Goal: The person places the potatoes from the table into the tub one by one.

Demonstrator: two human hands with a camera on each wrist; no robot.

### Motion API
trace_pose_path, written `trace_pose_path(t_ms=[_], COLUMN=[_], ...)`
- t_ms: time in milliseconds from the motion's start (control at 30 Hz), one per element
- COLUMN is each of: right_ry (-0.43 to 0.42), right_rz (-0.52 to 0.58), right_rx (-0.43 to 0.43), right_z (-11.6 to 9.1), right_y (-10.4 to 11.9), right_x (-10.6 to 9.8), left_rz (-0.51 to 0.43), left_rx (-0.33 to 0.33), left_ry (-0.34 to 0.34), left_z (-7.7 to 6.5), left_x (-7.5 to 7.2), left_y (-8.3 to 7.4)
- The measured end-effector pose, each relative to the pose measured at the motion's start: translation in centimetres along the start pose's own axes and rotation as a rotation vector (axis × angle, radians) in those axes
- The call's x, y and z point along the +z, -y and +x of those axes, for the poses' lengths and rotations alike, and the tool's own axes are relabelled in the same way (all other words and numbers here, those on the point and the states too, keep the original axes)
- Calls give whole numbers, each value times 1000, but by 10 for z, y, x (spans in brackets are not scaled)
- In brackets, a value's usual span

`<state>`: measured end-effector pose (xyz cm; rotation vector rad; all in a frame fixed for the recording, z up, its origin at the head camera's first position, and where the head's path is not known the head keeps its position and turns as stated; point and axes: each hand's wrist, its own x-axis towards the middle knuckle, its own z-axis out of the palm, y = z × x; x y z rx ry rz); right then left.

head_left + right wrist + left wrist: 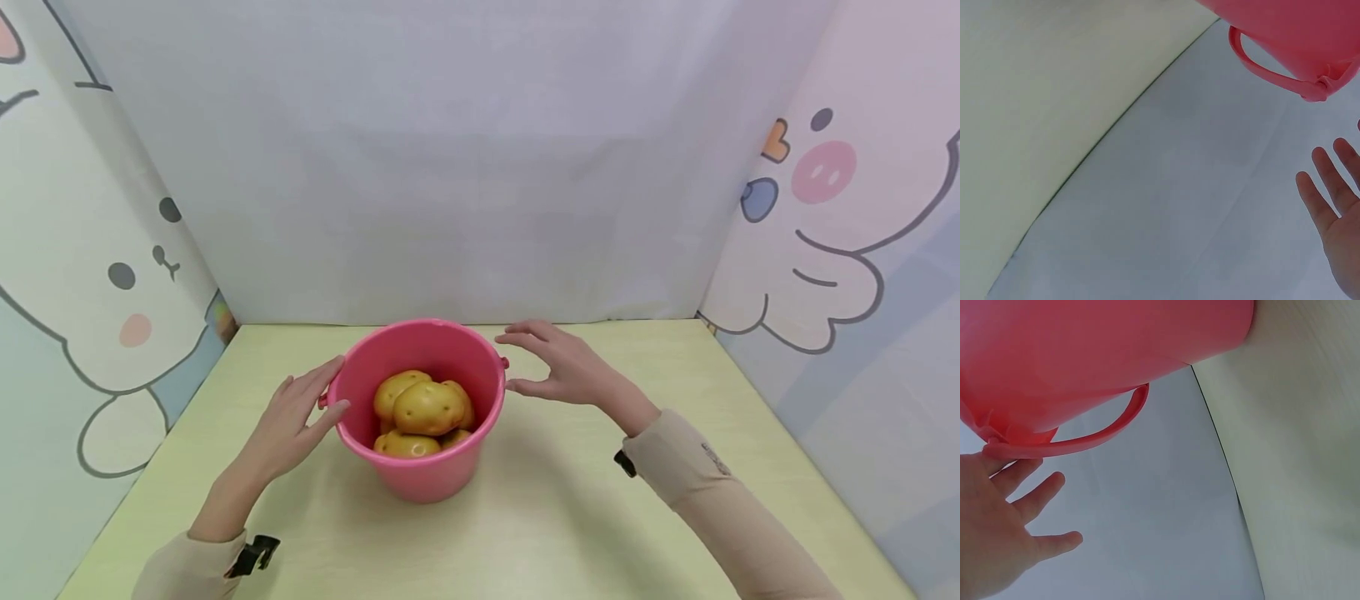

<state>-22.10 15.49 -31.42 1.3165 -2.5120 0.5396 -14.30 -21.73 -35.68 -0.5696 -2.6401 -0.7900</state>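
Note:
A pink bucket (pixel 427 479) stands upright on the table, with several yellow potatoes (pixel 429 408) inside it. At the bucket's left side is my left hand (pixel 292 421), its fingers spread and its fingertips and thumb at the rim near the handle lug. The left wrist view shows the bucket's handle (pixel 1085 444) hanging down its far side, close to those fingers. On the other side my right hand (pixel 558 367) hovers just off the rim, thumb and fingers apart, holding nothing. In the right wrist view a gap shows between its fingers (pixel 1334 184) and the bucket.
The pale yellow table (pixel 600 517) reaches back to a plain white cloth wall (pixel 480 167). Side walls with cartoon animals stand at the left (pixel 90 250) and right (pixel 900 292).

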Motion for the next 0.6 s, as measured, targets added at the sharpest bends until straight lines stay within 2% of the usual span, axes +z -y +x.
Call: trace_pose_path(t_ms=[300,600], right_ry=[10,-10], right_rz=[7,-11], right_rx=[83,125], right_z=[-33,-66], right_y=[-11,-20], right_x=[6,10], left_rz=[14,39], left_rx=[20,24], left_ry=[-19,-40], left_z=[-1,-4], left_x=[4,5], left_y=[2,6])
